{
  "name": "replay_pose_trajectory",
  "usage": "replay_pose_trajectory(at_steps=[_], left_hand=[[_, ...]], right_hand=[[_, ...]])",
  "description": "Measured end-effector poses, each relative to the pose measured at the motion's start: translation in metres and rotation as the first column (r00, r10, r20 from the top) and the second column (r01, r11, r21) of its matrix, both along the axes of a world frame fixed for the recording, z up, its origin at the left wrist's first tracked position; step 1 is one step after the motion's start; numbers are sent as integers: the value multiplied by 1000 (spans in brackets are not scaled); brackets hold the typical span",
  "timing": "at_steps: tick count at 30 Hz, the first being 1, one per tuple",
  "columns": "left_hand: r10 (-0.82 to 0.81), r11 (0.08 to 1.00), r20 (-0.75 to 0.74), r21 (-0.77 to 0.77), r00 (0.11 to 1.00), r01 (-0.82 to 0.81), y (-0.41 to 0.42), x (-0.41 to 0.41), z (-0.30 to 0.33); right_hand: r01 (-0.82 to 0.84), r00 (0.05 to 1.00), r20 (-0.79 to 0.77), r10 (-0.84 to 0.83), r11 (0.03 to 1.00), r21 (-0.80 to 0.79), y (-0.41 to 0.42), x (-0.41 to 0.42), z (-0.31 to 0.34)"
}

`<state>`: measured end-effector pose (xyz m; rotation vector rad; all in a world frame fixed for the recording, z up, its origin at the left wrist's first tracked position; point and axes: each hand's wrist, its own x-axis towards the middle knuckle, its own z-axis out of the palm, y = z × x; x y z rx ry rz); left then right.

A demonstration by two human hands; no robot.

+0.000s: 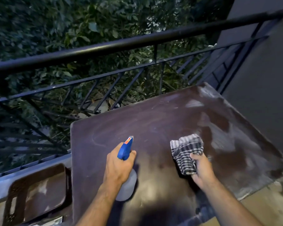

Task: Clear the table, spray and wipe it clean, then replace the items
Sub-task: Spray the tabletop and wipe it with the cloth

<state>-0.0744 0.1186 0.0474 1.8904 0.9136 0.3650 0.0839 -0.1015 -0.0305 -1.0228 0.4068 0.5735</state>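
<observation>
A dark brown table (153,121) fills the middle of the head view, dusty and streaked pale along its right side and far corner. My left hand (118,167) grips a spray bottle (127,147) with a blue trigger head and a pale grey body, its nozzle aimed over the tabletop. My right hand (201,168) clutches a black-and-white checked cloth (186,152), which hangs bunched just above the table's right half. Nothing else lies on the tabletop.
A brown plastic chair seat (38,191) stands at the table's left. A black metal railing (104,46) runs behind the table, with dark foliage beyond. A grey wall (260,79) rises on the right. Tiled floor (268,201) shows at the lower right.
</observation>
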Motion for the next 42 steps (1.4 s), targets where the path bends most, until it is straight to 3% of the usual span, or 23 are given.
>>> replay_pose_trajectory(at_steps=[4,9,14,17,21,30,33,35,38,40,42], left_hand=[[-63,995,-69,78,996,68,-6,33,-1],[-85,987,-139,122,987,103,-29,105,4],[-114,979,-224,140,968,147,-47,205,5],[-92,984,-281,123,955,131,-60,262,4],[-91,988,-331,91,939,128,-79,322,-3],[-70,987,-559,83,827,139,-89,368,-31],[-46,989,-572,88,819,117,-91,375,-33],[-49,988,-560,94,827,122,-92,377,-31],[-67,983,-534,107,843,146,-98,377,-23],[-48,984,-505,126,862,129,-103,374,-16],[-19,988,-466,128,885,89,-106,371,-13]], right_hand=[[116,987,-109,-120,992,-43,-23,8,-13],[50,986,-157,-65,994,-93,-49,25,-16],[-88,987,-128,99,992,88,-75,94,-2],[-162,983,-86,162,987,5,-95,141,8],[-92,993,-79,83,987,-132,-128,202,-2],[-62,994,-91,55,995,-73,-148,265,-4],[-66,997,20,71,980,-188,-144,283,6],[-44,973,187,133,908,-416,-133,300,16],[17,799,396,452,641,-767,-107,337,20],[9,623,349,700,439,-898,-83,360,8],[-77,424,154,892,205,-976,-57,369,-12]])
